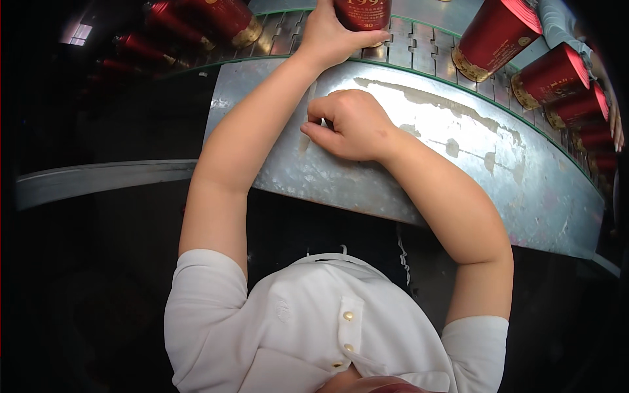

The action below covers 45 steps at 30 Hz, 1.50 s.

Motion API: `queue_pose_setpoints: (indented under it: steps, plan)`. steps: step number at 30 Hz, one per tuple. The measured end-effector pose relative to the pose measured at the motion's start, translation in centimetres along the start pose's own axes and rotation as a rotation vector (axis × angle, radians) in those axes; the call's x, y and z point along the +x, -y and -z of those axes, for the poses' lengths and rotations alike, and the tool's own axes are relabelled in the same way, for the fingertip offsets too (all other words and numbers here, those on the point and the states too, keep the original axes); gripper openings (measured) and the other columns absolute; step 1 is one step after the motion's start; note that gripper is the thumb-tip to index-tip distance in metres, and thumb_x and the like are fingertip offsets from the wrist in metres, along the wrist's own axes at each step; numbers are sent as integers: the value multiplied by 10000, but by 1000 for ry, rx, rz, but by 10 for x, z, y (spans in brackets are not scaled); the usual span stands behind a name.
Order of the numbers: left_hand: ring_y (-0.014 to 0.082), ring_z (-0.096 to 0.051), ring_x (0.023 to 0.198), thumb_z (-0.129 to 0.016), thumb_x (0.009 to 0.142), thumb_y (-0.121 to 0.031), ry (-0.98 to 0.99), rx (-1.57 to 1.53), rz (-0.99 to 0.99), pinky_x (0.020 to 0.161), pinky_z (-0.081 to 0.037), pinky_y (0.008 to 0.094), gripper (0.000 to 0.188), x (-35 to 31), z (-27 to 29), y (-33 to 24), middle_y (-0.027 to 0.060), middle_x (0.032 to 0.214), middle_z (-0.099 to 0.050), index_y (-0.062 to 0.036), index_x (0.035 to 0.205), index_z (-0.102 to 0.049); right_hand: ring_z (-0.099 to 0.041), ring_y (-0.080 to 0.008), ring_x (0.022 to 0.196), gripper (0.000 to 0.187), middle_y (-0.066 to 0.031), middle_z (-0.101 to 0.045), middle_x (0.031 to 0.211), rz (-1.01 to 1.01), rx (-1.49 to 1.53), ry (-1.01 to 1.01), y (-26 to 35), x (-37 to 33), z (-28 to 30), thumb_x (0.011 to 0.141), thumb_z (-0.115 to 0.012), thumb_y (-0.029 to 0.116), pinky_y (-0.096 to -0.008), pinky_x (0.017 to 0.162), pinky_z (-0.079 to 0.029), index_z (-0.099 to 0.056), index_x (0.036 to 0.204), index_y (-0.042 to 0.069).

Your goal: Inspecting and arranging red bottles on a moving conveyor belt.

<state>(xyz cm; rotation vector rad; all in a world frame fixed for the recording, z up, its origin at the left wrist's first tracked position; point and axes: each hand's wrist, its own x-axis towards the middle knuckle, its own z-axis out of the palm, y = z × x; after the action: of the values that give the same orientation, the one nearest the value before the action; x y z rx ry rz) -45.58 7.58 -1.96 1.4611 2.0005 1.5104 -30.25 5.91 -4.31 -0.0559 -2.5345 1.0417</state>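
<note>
At the top of the view, my left hand (332,37) reaches onto the conveyor and wraps round a red canister (362,16) with gold lettering. Its thumb lies across the canister's lower part; the canister's top is cut off by the picture's edge, and my other left fingers are partly hidden. My right hand (354,124) rests over the metal plate (288,164) with its fingers curled in and the thumb close under the index finger. Nothing shows in it.
A curved slat conveyor (419,49) with green edging runs along the far side. Several red canisters with gold bases stand on it, the nearest right one (498,36) tilted in the view, others at left (229,19). Another person's hand (616,124) shows at the right edge.
</note>
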Motion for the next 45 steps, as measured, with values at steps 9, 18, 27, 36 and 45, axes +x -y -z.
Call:
queue_pose_setpoints:
  steps: [9,18,27,36,45]
  plan:
    - [179,-630,1077,-699,894,77,-220,-462,-430,981,-526,325,480,-10,31,42,116,1186,-625,-3,1314,-480,-657,-312,679,170,-101,-669,688,38,44,-12,-9,-8,4,879,-717,242,-432,624,-510,-702,842,77]
    - [297,-479,1343,-906,776,-235,-455,226,-177,1076,-435,416,1030,-46,77,59,209,1462,-449,42,1507,-236,-691,-347,756,210,-131,-707,740,-57,-2,88,19,-1,6,891,-683,279,-468,692,-536,-702,839,77]
    - [205,-686,959,-841,810,-47,-38,-216,33,852,-569,365,621,-5,73,35,110,1098,-686,-3,1312,-477,-687,-344,754,196,-131,-703,732,-18,20,48,25,3,0,886,-689,265,-464,693,-532,-703,841,75]
    - [180,-622,1133,-866,822,-114,-82,-246,-158,985,-519,322,634,-27,51,33,81,1226,-624,-13,1323,-490,-649,-295,682,173,-90,-669,713,25,36,53,17,3,-7,879,-720,252,-419,627,-501,-707,840,85]
    - [259,-618,1148,-934,730,-251,-404,167,-124,1015,-489,381,904,-31,99,62,173,1294,-601,23,1408,-404,-651,-314,699,177,-123,-669,735,-25,-41,20,17,-3,-7,870,-734,262,-414,640,-509,-724,854,86]
